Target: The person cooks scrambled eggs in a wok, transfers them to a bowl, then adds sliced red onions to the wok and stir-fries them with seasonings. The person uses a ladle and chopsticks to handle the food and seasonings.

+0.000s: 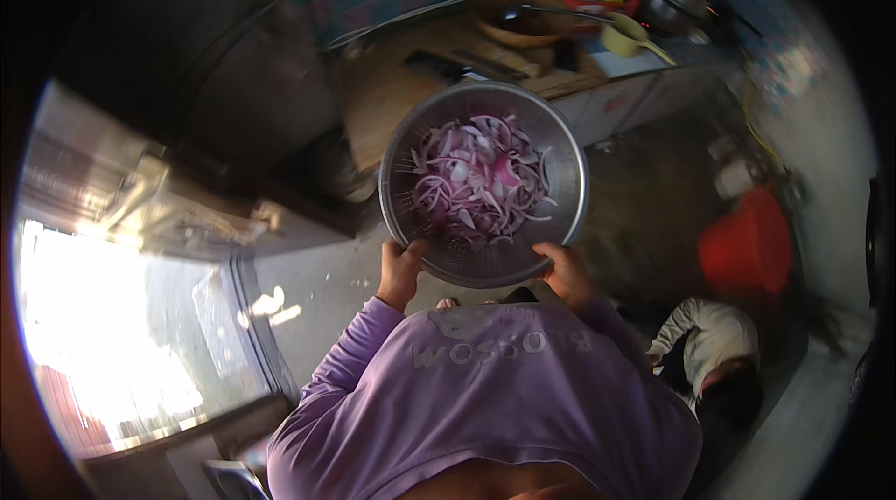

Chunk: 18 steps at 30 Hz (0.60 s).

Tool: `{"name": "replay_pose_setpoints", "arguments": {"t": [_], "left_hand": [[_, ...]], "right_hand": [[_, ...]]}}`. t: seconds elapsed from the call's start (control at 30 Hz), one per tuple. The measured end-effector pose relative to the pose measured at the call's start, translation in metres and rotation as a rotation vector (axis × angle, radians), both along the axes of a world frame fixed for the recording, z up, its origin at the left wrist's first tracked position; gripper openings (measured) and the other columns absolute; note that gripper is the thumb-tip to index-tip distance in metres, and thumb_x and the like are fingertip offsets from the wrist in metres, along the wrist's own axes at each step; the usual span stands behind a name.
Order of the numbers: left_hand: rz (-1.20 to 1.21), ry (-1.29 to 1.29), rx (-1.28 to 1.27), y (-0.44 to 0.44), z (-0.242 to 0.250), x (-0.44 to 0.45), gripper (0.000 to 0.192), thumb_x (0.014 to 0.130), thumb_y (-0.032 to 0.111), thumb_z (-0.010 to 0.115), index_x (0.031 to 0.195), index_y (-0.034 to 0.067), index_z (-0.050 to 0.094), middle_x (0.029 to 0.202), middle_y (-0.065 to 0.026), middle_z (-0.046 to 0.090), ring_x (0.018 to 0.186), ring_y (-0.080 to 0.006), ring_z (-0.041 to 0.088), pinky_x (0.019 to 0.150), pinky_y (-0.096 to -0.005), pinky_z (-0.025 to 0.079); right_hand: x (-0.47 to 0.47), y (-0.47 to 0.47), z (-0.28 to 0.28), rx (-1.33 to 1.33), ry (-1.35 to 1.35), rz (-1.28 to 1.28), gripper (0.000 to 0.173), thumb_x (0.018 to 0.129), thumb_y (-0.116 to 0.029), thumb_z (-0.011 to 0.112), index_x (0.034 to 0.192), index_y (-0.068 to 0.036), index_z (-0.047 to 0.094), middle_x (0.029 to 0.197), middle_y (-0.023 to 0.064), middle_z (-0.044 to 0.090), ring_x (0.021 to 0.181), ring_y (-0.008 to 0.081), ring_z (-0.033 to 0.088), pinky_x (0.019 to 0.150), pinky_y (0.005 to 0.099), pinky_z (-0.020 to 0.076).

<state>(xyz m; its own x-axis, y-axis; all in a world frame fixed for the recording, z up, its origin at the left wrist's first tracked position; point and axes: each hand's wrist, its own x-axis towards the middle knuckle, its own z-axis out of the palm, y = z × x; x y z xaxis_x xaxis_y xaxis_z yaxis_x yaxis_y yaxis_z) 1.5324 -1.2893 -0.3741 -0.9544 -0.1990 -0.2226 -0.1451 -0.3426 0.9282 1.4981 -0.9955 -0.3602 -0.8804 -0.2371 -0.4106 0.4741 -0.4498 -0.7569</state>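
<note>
Held out in front of my body is a perforated stainless steel colander (483, 263). Sliced red onion (483, 178) is heaped in its middle, with a few strips lying toward the right wall. My left hand (402, 269) grips the near left part of the rim, thumb over the top. On the near right part of the rim, my right hand (563, 270) holds on the same way. The fingers of both hands are mostly hidden below the colander.
Beyond the colander, a wooden board (392, 94) on the counter bears a cleaver (441, 68). A wide brown bowl (521, 0) with a ladle and a yellow-green dipper (623, 37) stand behind. A red bucket (745, 244) is at right; another person (721, 346) is low down nearby.
</note>
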Motion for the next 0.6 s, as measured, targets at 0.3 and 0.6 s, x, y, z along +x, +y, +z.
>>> {"name": "replay_pose_setpoints", "arguments": {"t": [0.3,0.6], "left_hand": [[-0.656,0.198,0.132,-0.126,-0.041,-0.065,0.056,0.098,0.042,0.051,0.128,-0.005,0.048,0.113,-0.0168,0.063,0.094,-0.0244,0.066,0.076,-0.0343,0.057],[-0.750,0.008,-0.081,-0.348,-0.158,-0.115,0.050,0.098,0.033,0.054,0.131,-0.003,0.048,0.110,-0.0197,0.063,0.084,-0.0226,0.066,0.066,-0.0321,0.055]], "right_hand": [[0.085,-0.121,-0.036,1.507,0.953,-0.248,0.028,0.070,0.006,0.072,0.096,0.001,0.063,0.087,0.0127,0.065,0.082,0.0291,0.069,0.071,0.0365,0.0560],[0.078,-0.299,-0.080,0.103,0.497,-1.184,0.016,0.082,0.002,0.054,0.096,-0.002,0.059,0.085,0.0073,0.061,0.072,0.0220,0.063,0.059,0.0355,0.0567]]}}
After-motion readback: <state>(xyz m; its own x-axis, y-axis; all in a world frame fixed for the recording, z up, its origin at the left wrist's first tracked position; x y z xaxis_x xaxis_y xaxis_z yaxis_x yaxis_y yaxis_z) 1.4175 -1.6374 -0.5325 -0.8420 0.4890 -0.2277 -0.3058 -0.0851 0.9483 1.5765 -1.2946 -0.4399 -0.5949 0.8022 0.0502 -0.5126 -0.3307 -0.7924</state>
